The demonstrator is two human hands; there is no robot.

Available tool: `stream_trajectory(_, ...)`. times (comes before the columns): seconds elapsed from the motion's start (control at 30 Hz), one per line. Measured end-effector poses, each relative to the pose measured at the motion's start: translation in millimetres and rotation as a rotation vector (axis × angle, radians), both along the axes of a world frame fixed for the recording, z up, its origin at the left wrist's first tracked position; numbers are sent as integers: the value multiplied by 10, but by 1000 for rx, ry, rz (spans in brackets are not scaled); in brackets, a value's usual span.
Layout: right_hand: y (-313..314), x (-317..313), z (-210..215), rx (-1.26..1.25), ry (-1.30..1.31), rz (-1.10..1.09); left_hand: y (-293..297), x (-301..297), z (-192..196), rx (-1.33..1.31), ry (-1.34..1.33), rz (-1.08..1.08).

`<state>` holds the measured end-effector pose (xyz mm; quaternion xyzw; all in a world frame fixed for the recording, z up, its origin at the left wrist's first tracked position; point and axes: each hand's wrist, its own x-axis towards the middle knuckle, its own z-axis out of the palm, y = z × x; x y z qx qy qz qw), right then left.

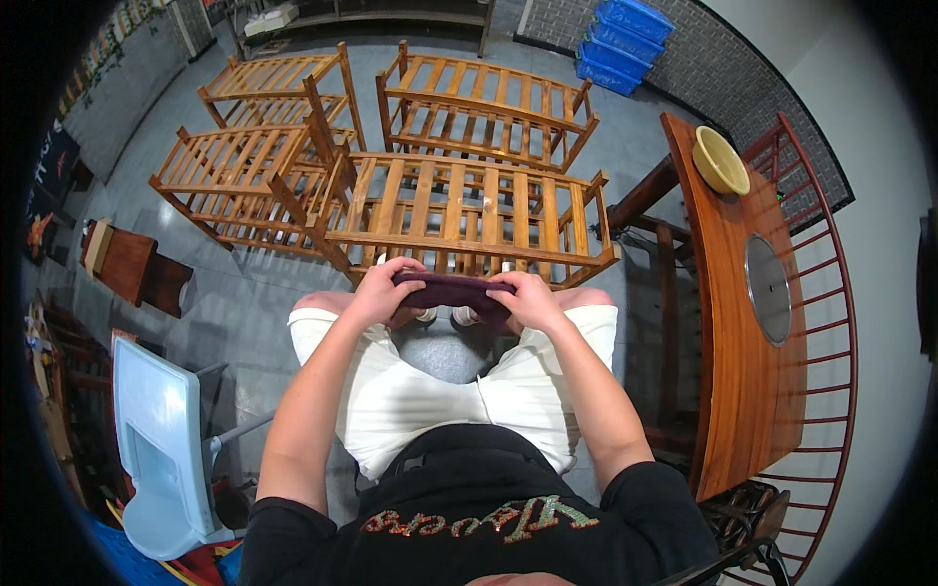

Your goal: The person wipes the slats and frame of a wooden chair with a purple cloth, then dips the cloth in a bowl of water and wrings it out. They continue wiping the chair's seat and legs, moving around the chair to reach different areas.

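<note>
Gripping a flat dark maroon cloth pad (454, 290) by its ends, both hands (379, 290) (528, 298) hold its long axis left-right at frame centre

workshop: unfinished wooden racks (469, 210)

A wooden slatted rack (469, 210) blocks the front, a wooden table (738, 381) the right; left floor (244, 303) lies open.

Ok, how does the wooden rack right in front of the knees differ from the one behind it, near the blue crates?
The near rack stands close to the hands, while the far rack stands nearer the blue crates. The near rack looks longer, though the fisheye may exaggerate this. The near rack touches a neighbouring rack at its left end; the far rack stands apart. Both are slatted, light-coloured wood.
</note>
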<state>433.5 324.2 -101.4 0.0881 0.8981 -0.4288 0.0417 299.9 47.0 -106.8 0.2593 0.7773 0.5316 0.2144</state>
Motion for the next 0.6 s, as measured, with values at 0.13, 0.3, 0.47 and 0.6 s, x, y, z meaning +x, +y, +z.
stream_trajectory(0.13, 167, -110, -72, -99, -10, -36, 140, -166, -182, -12, -66, 26)
stream_trajectory(0.3, 405, -524, 125, -56, 170, -152, 536, -650, -247, 213, -27, 123)
stream_trajectory(0.47, 501, -1096, -32, 700, 504, -158, 1029, -981, -201, -247, 712, 372)
stream_trajectory(0.6, 292, -1263, -631, 538, 430, -141, 1219, -904, -829, -286, 647, 134)
